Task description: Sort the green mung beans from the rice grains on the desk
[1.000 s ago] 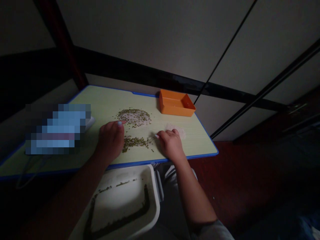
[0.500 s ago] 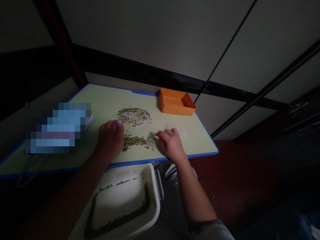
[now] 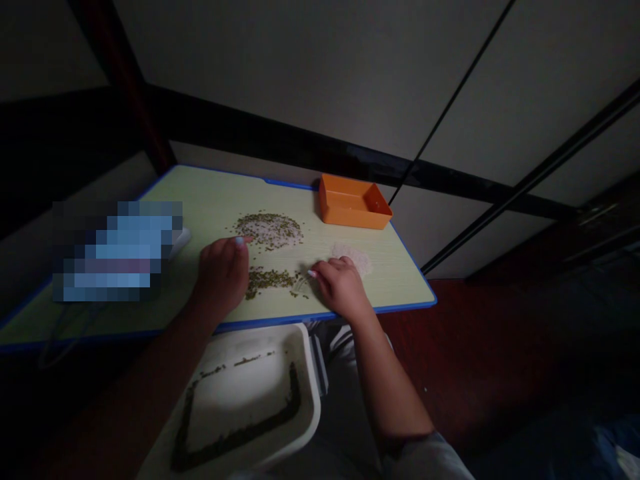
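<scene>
My left hand (image 3: 223, 273) rests on the table with its fingers curled and the thumb against the index finger. Its fingertip touches the near left edge of a round pile of mixed green beans and white grains (image 3: 270, 230). Below that, a band of green beans (image 3: 273, 279) runs from the left hand toward the right. At the band's right end my right hand (image 3: 340, 283) is closed in a pinch. A thin, faint line shows by its fingertips, too small to name. Just behind this hand lies a patch of white grains (image 3: 353, 255), partly covered by the fingers.
An orange box (image 3: 353, 212) stands at the far right corner of the blue-edged table (image 3: 400, 270). A white tub (image 3: 310, 400) with dark green beans along its inner edges sits below the table's front edge. At left is a blurred-out blue object (image 3: 120, 253) with a cable.
The view has tilted slightly, so the table sits a little higher. My right fingertips have shifted very slightly left at the end of the bean band. The left hand keeps its place.
</scene>
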A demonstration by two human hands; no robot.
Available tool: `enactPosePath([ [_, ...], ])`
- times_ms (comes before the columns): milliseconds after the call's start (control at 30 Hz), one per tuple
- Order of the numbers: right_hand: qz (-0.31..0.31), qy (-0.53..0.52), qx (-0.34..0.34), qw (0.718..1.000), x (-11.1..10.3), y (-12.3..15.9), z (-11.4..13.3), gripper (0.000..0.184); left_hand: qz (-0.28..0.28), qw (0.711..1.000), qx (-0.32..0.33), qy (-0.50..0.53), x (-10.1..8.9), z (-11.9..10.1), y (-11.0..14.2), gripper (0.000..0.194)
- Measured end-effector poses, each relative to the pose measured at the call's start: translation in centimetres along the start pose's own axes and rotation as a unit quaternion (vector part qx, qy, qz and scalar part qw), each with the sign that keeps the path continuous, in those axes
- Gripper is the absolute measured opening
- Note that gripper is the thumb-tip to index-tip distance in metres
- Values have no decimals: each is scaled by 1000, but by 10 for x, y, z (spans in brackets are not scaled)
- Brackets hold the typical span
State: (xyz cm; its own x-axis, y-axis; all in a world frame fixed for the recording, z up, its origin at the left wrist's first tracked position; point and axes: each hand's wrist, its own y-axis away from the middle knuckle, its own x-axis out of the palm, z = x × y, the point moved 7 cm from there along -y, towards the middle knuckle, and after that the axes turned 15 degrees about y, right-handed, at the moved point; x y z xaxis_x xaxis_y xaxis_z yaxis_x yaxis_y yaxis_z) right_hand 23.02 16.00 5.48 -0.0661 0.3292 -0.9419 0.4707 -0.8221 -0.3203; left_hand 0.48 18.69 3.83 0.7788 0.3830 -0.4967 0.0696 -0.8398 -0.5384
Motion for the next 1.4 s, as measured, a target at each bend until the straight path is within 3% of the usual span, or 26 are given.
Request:
enactPosePath([
  [633,-1,2,7,1000,-1,1,-1,22,-18,999,-17,48,-4,1,-2,77],
  [967,-6,10,14,1000,3,1,-2,20,-40,999,-9,-4,1,6,4,64],
  [1233,-11,9,16,1000,2,1,-3,20,57,988,21,-143,6,-14,19,64],
  [1400,-8,7,17,1000,0,0,-2,19,81,977,-3,-195,3,-4,13,68],
])
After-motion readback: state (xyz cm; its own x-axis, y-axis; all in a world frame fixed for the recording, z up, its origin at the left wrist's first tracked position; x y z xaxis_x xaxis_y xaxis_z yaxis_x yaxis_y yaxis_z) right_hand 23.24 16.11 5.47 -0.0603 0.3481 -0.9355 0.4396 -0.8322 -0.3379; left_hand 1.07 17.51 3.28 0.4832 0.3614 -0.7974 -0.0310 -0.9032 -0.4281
